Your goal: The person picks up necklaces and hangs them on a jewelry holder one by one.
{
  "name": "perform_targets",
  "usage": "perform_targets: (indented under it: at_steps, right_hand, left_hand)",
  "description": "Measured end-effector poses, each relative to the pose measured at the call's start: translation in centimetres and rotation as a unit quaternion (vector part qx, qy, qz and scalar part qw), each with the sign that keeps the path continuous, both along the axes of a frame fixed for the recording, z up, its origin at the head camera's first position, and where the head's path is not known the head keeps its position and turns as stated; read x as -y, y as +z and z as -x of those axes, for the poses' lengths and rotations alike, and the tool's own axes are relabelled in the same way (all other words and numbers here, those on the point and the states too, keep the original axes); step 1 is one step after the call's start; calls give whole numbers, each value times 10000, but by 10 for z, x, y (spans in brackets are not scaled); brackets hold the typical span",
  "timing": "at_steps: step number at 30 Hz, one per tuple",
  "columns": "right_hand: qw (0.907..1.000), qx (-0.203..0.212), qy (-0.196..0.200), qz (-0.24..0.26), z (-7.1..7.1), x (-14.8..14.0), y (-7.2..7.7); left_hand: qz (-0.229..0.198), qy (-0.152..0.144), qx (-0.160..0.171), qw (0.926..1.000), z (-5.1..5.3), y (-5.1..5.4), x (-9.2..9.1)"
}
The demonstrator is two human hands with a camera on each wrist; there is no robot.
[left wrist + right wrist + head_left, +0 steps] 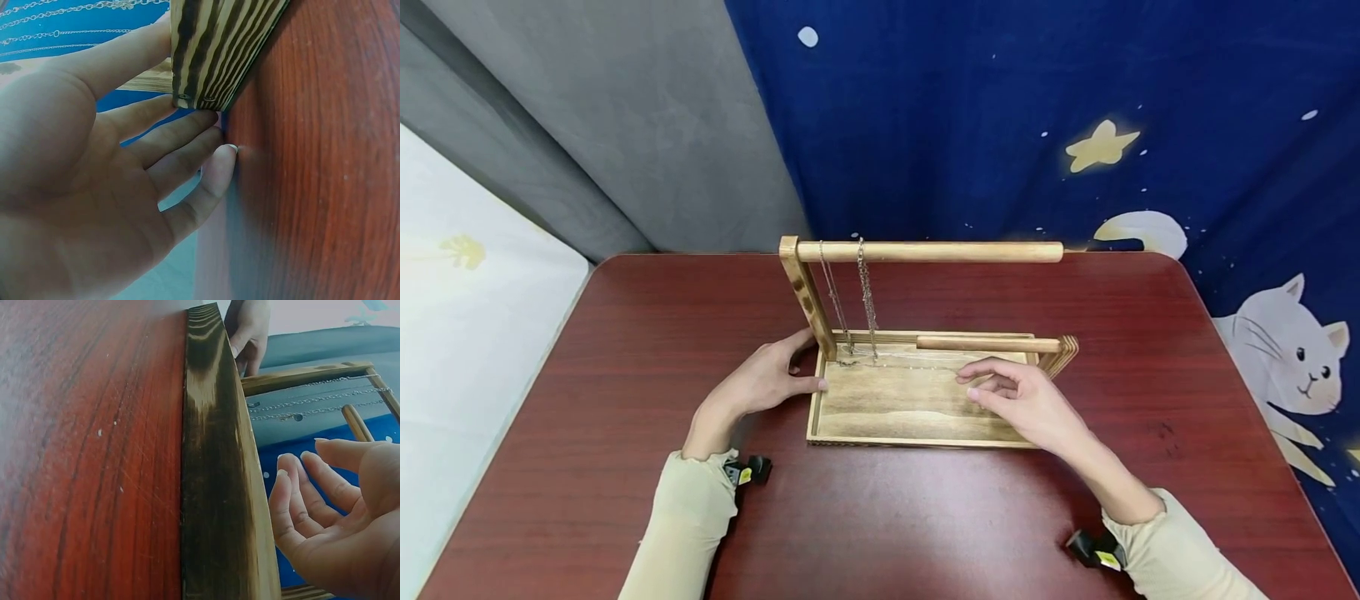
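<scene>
A wooden jewelry stand (pixel 936 251) has a tray base (pixel 917 441), a tall upper bar and a lower bar (pixel 985 343). Two or more thin silver necklaces (pixel 867 287) hang from the upper bar near its left post. Another fine chain (pixel 913 367) stretches across the tray floor toward the right fingertips. My left hand (pixel 767 377) rests against the tray's left end, thumb at the rim, fingers extended by the rear corner in the left wrist view. Over the tray's right part hovers my right hand (pixel 1026 404), thumb and forefinger apart; nothing shows between them.
The stand sits on a reddish-brown wooden table (pixel 917 525). Behind the table hang a blue curtain (pixel 955 125) with stars and a cat, and a grey curtain (pixel 700 125). White fabric (pixel 467 308) borders the left side.
</scene>
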State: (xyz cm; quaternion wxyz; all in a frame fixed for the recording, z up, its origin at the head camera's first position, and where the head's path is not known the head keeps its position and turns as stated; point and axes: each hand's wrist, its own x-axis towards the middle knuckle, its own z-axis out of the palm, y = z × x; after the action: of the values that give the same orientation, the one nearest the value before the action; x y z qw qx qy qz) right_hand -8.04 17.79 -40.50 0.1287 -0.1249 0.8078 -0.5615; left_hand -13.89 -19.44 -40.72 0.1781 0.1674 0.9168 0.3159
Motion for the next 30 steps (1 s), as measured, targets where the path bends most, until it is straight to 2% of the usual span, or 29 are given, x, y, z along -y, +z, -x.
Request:
perform_targets:
  at_steps: [7,14,30]
  right_hand:
    - [9990,-183,128,-380,6,5,0]
    - [9926,-552,-44,-1081,13,11,0]
    - [9828,-556,-156,-1751,24,16,-3]
  left_hand:
    - [-99,-3,6,10000,-1,0,-1]
    - [-88,-25,-54,9999,0,0,0]
    - [-44,9,22,10000,0,-1,-1]
